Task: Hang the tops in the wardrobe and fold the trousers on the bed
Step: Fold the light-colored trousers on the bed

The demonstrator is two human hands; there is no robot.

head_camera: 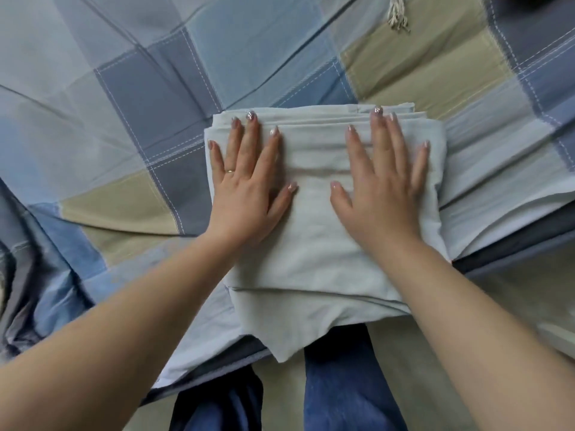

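The pale grey-green trousers (314, 219) lie folded into a thick rectangle at the near edge of the bed (140, 98), on the checked blue and tan cover, with several layered edges stacked at the far side and one loose flap hanging over the near edge toward the person's legs. Judging by that compact stack, this fold looks nearly finished; what seems left is smoothing and perhaps tucking the hanging flap. No wardrobe, hangers or tops are in view, so how the hanging part stands cannot be told. A fringed bit of cloth (396, 15) at the far top may belong to another garment, though too little shows to say.

The left hand (249, 181) lies flat on the left part of the stack, fingers spread, palm down, gripping nothing. The right hand (385, 188) lies likewise on the right part, fingers fanned, pressing the fabric rather than pinching it
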